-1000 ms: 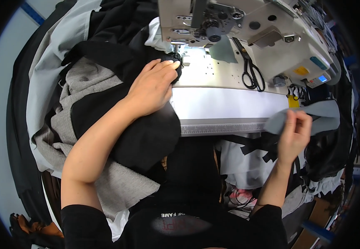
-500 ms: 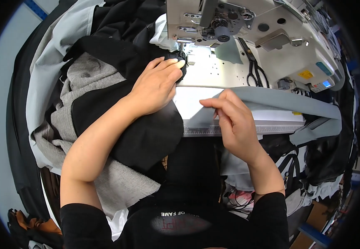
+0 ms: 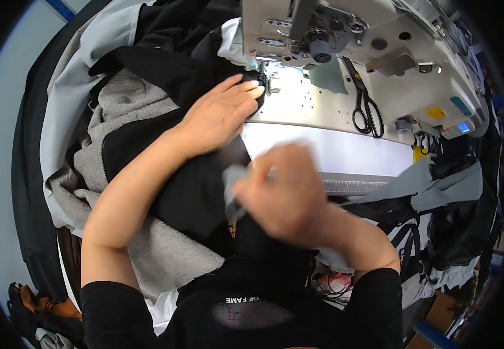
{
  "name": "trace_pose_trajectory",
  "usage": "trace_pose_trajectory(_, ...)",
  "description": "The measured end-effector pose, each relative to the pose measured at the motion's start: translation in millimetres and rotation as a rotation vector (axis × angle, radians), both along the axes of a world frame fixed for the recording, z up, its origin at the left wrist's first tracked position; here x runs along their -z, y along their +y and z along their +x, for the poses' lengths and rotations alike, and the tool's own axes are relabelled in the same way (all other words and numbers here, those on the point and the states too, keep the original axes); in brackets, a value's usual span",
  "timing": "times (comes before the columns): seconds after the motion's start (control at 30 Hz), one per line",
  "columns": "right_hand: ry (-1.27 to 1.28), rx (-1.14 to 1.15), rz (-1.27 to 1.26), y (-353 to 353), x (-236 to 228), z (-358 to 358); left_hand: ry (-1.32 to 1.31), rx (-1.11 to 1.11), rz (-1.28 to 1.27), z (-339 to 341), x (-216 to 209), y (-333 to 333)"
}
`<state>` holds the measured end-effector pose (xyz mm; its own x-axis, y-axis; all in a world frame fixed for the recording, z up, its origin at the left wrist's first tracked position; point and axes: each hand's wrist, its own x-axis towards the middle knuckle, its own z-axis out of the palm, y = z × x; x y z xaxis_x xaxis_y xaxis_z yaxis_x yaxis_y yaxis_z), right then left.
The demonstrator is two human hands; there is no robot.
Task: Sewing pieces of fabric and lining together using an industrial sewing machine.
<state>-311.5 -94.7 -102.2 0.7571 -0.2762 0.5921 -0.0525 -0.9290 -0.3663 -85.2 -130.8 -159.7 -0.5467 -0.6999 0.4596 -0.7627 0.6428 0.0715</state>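
My left hand [image 3: 217, 119] lies flat on a black garment [image 3: 191, 189], fingers stretched out with their tips beside the presser foot [image 3: 262, 68] of a sewing machine [image 3: 415, 87]. The garment has a light grey fleecy side [image 3: 133, 102] and spreads left and down over the bed's edge. In front of the machine's edge my right hand [image 3: 287, 192], smeared by motion, is closed on a grey fabric strip [image 3: 385, 191]. One end of the strip pokes out past the fingers over the black cloth; the rest trails away to the right.
Black scissors [image 3: 368, 110] rest on the machine bed [image 3: 298, 96], right of the needle. A small grey-green fabric piece [image 3: 329, 77] lies behind them. Along the front edge runs a ruler [image 3: 354, 187]. Heaped cloth [image 3: 455, 224] hangs at the right.
My right hand has swung left and toward my body, drawing the grey strip with it off the white front edge. The left hand stays on the black garment; the whole view has shifted slightly.
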Motion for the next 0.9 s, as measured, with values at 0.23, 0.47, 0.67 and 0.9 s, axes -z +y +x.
trace_pose_trajectory(0.23, -0.174, 0.309, 1.142, -88, 43, -5, 0.051, -0.027, 0.065, -8, 2, 2)
trace_pose_trajectory(0.47, -0.097, 0.328, 0.868, -109, 49, 15, 0.071, -0.036, 0.085, -10, -3, 5)
trace_pose_trajectory(0.67, 0.085, 0.447, 0.445, -117, 56, 24, 0.118, -0.025, -0.031, -12, -1, 6)
trace_pose_trajectory(0.9, -0.098, 0.348, 0.599, -123, 54, 28, 0.147, -0.065, 0.067, -14, -7, 8)
